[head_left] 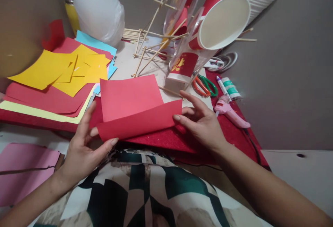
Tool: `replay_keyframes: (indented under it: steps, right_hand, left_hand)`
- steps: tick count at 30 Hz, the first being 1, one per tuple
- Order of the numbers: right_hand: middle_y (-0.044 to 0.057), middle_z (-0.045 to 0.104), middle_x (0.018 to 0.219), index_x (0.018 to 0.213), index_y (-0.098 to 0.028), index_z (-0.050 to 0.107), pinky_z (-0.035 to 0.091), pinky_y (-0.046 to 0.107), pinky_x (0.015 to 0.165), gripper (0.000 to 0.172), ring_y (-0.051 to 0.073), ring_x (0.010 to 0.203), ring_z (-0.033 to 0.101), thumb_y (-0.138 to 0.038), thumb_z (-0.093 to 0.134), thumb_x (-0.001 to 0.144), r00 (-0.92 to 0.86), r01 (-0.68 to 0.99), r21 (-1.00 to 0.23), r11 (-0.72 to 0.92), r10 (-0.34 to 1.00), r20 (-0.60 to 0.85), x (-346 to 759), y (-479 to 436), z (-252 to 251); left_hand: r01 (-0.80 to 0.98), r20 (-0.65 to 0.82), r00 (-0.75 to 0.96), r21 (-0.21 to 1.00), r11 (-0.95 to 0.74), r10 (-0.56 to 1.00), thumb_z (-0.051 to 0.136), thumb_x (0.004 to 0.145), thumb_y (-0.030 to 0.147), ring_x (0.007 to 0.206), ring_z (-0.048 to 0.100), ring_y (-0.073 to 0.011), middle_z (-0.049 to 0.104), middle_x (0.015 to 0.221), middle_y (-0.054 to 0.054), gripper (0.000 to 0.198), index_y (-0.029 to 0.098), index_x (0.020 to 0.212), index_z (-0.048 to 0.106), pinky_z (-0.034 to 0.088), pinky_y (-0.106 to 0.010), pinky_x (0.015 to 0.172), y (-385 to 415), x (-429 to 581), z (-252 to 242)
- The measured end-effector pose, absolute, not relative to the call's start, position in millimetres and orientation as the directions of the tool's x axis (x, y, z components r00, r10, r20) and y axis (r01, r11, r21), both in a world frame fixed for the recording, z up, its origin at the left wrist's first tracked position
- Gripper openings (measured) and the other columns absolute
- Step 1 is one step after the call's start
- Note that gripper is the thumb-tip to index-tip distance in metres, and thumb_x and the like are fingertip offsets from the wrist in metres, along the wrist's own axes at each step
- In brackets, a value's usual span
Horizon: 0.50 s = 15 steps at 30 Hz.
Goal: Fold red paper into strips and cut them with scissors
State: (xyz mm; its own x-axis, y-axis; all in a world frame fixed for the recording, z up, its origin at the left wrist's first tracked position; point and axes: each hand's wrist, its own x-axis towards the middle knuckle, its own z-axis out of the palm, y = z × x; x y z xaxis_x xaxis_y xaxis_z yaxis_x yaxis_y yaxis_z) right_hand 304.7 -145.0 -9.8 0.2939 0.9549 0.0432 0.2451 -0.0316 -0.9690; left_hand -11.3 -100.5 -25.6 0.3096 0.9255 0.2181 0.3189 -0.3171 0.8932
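Observation:
A sheet of red paper (131, 97) is held between my two hands at the near edge of the table. Its near side curls up and over, showing a darker red strip along the front. My left hand (84, 150) pinches the left corner, thumb in front and fingers behind. At the right end, my right hand (201, 121) grips the edge between thumb and fingers, with the index finger stretched out above. Some fingertips are hidden behind the paper.
Stacked yellow paper (58, 67) and other coloured sheets lie at left. Behind stand a stick frame (153, 46), a white plastic tub (96, 8) and a large paper cup (225, 22). Scissors (205, 85) and a pink glue gun (231, 112) lie at right.

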Motion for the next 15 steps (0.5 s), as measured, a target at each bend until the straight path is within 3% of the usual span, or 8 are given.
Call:
replay_keyframes:
  steps: [3,5,10,15]
  right_hand:
    - [-0.003,0.07,0.074,0.142,-0.029,0.059,0.055,0.029,0.059,0.068,0.014,0.058,0.06,-0.036,0.084,0.079,0.282,0.254,-0.966,-0.05,0.959,0.025,308.1,-149.5,-10.7]
    - [-0.001,0.073,0.078,0.137,-0.028,0.063,0.057,0.03,0.061,0.061,0.015,0.061,0.065,-0.037,0.083,0.08,0.251,0.264,-0.962,-0.068,0.968,0.001,311.3,-150.9,-11.2]
    - [0.007,0.081,0.098,0.112,-0.024,0.078,0.063,0.04,0.083,0.04,0.025,0.089,0.077,-0.042,0.084,0.077,0.137,0.406,-0.912,-0.06,0.991,-0.004,318.4,-150.7,-9.0]
    - [0.006,0.082,0.096,0.101,-0.025,0.082,0.063,0.04,0.082,0.031,0.025,0.087,0.076,-0.047,0.082,0.079,0.143,0.444,-0.895,-0.042,0.989,0.025,319.0,-150.7,-4.5]
  left_hand:
    - [0.382,0.287,0.408,0.809,-0.447,0.867,0.078,0.086,0.026,0.082,0.078,-0.0175,0.08,0.107,-0.003,0.048,0.025,0.132,0.067,0.067,-0.028,0.076,-95.6,-14.1,-22.2]
    - [0.342,0.352,0.516,0.751,-0.565,0.781,0.074,0.089,0.019,0.083,0.077,-0.015,0.081,0.101,-0.001,0.021,0.024,0.109,0.075,0.065,-0.026,0.078,-91.9,-15.1,-20.0]
    - [0.179,0.451,0.659,0.683,-0.709,0.601,0.066,0.091,0.009,0.09,0.077,-0.015,0.081,0.098,-0.001,0.023,0.025,0.106,0.073,0.064,-0.027,0.081,-84.9,-14.2,-17.3]
    - [0.167,0.433,0.657,0.715,-0.679,0.617,0.064,0.093,0.012,0.086,0.075,-0.0141,0.08,0.094,-0.002,0.02,0.023,0.107,0.072,0.063,-0.025,0.076,-85.8,-12.8,-16.7]
